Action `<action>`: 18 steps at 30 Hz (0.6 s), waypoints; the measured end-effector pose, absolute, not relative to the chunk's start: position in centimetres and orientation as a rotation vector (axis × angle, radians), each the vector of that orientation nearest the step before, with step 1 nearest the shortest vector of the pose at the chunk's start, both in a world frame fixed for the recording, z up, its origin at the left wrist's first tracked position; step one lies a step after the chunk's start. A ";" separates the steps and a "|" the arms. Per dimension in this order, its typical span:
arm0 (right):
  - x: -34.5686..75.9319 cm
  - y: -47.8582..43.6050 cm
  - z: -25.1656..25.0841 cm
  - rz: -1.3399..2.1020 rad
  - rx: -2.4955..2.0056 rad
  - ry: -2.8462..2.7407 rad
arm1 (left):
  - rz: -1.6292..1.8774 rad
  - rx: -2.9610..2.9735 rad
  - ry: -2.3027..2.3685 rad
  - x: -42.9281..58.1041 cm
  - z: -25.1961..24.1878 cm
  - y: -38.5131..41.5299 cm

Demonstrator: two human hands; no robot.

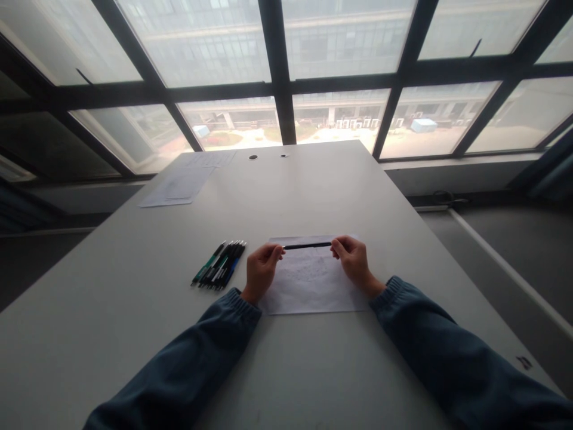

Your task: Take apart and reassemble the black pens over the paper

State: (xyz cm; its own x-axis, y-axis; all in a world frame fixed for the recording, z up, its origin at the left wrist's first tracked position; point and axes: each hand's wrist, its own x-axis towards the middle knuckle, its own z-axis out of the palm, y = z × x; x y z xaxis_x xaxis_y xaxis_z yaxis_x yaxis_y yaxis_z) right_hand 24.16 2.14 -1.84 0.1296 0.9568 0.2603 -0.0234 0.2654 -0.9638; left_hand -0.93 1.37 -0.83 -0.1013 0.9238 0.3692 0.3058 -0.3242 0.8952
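A black pen [307, 245] is stretched level between my two hands, above a sheet of paper [313, 292] with faint marks on it. My left hand [263, 269] pinches the pen's left end between thumb and fingers. At the other end, my right hand [351, 261] grips the pen the same way. Left of my left hand lies a bunch of pens [219, 266], mostly black with some green and blue, side by side on the white table [179, 352].
More papers [176, 186] lie at the table's far left corner. Two round holes, one of them a dark-rimmed hole [253, 157], sit near the far edge. Large framed windows [219, 42] rise behind the table. A small dark mark [523, 362] shows at the right edge.
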 end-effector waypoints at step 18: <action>24.3 2.1 -1.7 0.925 -1.047 -1.237 | 1.438 1.650 1.362 -0.6 -0.1 1.1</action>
